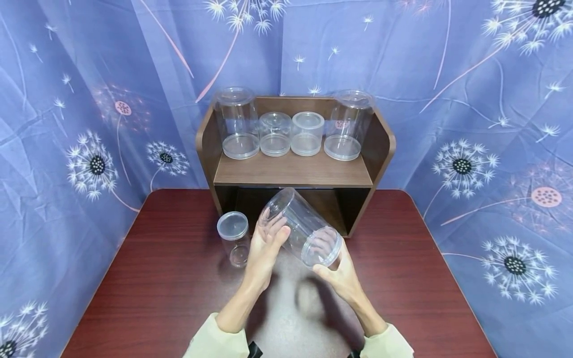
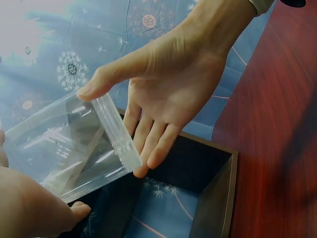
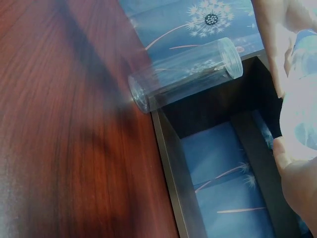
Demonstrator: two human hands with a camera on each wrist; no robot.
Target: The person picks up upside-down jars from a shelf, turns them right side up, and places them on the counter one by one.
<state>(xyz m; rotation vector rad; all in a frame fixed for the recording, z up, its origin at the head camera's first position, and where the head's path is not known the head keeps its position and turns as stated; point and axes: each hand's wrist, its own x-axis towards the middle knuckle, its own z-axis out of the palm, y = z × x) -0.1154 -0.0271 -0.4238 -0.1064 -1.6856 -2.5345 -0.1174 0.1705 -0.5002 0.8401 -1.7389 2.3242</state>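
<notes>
A large clear plastic jar (image 1: 302, 221) is tilted in the air between both hands, its lidded end low and to the right. My left hand (image 1: 265, 243) holds the higher end, thumb on the near side and fingers seen through the clear wall. At the lidded end, my right hand (image 1: 342, 276) grips with the thumb on one side and fingers on the other. The left wrist view shows the right hand (image 2: 173, 89) spanning the whitish lid (image 2: 118, 131). Left of the left hand, a narrower lidded jar (image 1: 234, 241) stands on the table.
Behind the hands stands a brown two-tier shelf (image 1: 293, 171). On its upper level are two tall clear jars (image 1: 240, 124) (image 1: 349, 127) with two shorter jars (image 1: 275, 134) (image 1: 307, 134) between them. The reddish table (image 1: 179, 278) is bordered by a blue dandelion-print curtain (image 1: 147, 99).
</notes>
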